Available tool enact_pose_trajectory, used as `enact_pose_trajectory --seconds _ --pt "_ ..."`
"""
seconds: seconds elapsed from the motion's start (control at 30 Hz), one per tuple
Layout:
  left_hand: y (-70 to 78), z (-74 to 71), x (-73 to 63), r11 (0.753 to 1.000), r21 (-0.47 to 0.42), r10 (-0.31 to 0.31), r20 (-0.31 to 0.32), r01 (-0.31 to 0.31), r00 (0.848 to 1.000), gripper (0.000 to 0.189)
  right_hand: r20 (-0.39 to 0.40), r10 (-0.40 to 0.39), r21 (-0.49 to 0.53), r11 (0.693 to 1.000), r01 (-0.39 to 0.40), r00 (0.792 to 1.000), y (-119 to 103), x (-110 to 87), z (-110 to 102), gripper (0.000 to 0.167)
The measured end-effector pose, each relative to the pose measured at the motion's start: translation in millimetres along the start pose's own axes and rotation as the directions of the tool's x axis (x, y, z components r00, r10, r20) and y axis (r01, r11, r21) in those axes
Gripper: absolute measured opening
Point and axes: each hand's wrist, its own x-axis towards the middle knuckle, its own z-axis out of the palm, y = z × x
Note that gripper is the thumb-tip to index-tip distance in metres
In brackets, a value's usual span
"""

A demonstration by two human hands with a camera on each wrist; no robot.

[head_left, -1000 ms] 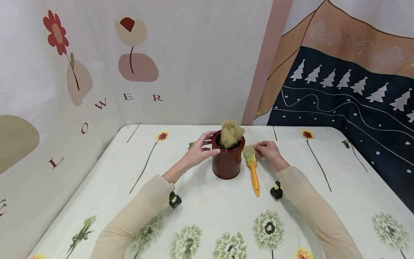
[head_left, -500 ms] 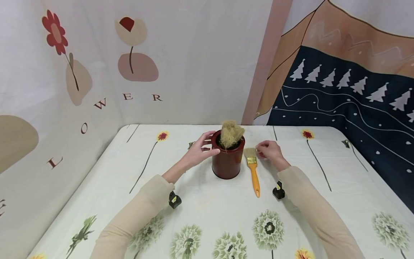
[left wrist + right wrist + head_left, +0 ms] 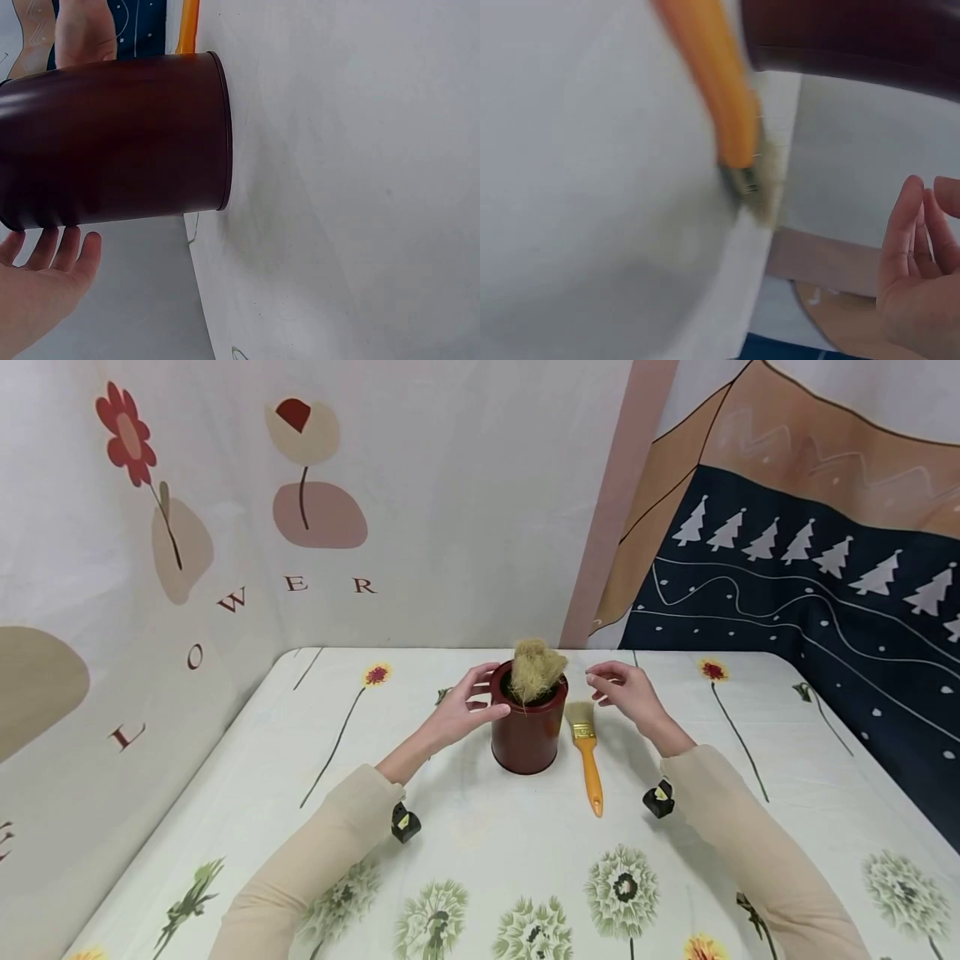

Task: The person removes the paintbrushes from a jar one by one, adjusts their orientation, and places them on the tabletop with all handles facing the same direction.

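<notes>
Dark red, round and shiny, the can [image 3: 527,740] sits upright, the left hand [image 3: 467,708] curled round its top. The right hand [image 3: 627,695] floats loose, holding nothing I can see. Straw-coloured, stringy fluff [image 3: 536,673] is in the can, so that looks done. An orange-handled flat paintbrush [image 3: 587,758] lies just beside it; what's left, I can't tell.

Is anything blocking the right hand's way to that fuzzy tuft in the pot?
Nothing visible stands between the right hand and the tuft, though the pot surrounds its base. The brush lies off that path.
</notes>
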Motion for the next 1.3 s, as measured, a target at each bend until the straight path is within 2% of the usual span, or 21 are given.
enact_pose_trajectory --seconds 0.4,0.67,1.07,1.3 --pt "0.8 -0.2 -0.5 1.000 -0.002 -0.001 0.006 0.001 1.000 0.063 0.044 -0.154 0.021 0.988 0.153 0.987 -34.7 -10.0 1.6 0.037" --pt "0.6 -0.4 -0.4 1.000 -0.014 0.009 0.016 -0.009 1.000 0.063 0.064 -0.215 0.050 0.976 0.212 0.975 -42.6 -11.9 8.9 0.034" --pt "-0.1 0.0 -0.7 1.000 -0.011 0.025 0.012 -0.025 1.000 0.064 0.061 -0.206 0.056 0.978 0.203 0.977 -44.0 -9.5 13.5 0.029" --pt "21.4 0.1 -7.7 0.999 -0.043 0.014 0.033 -0.013 0.999 0.062 0.084 -0.206 0.072 0.977 0.200 0.975 -47.5 -10.9 13.5 0.023"
